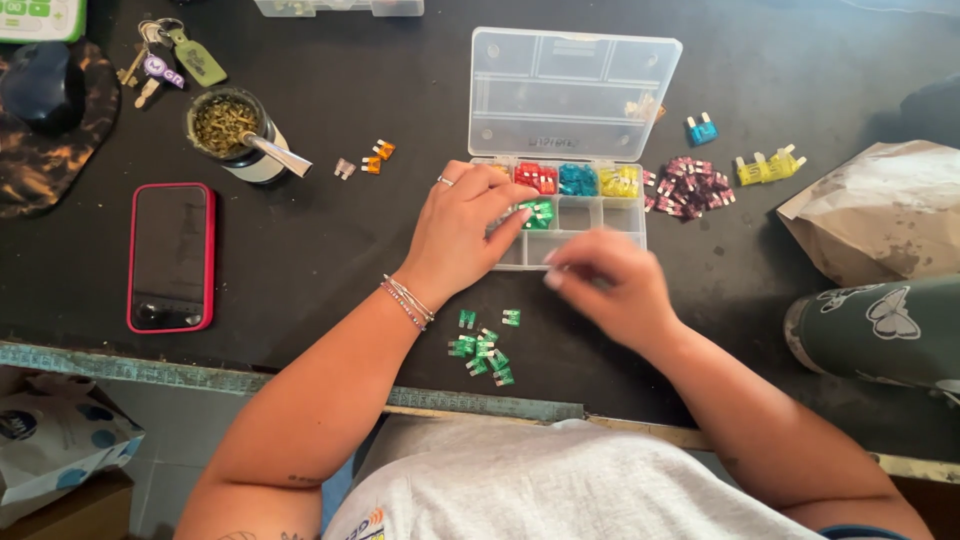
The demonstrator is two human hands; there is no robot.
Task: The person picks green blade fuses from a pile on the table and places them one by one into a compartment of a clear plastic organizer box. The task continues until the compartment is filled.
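A clear plastic compartment box (585,218) lies open on the dark table, its lid (570,92) folded back. Its cells hold red, blue, yellow and green blade fuses. My left hand (462,228) rests on the box's left side, fingertips at the green fuses (540,212) in a middle cell. My right hand (605,285), blurred, hovers at the box's front edge with fingers pinched; I cannot tell if anything is in them. A small heap of loose green fuses (484,350) lies on the table in front of my hands.
A pile of purple fuses (690,187), yellow fuses (768,166) and a blue fuse (702,130) lie right of the box; orange fuses (374,158) to its left. A red-cased phone (170,256), a cup with a metal straw (236,130), keys (165,58), a paper bag (880,210) surround them.
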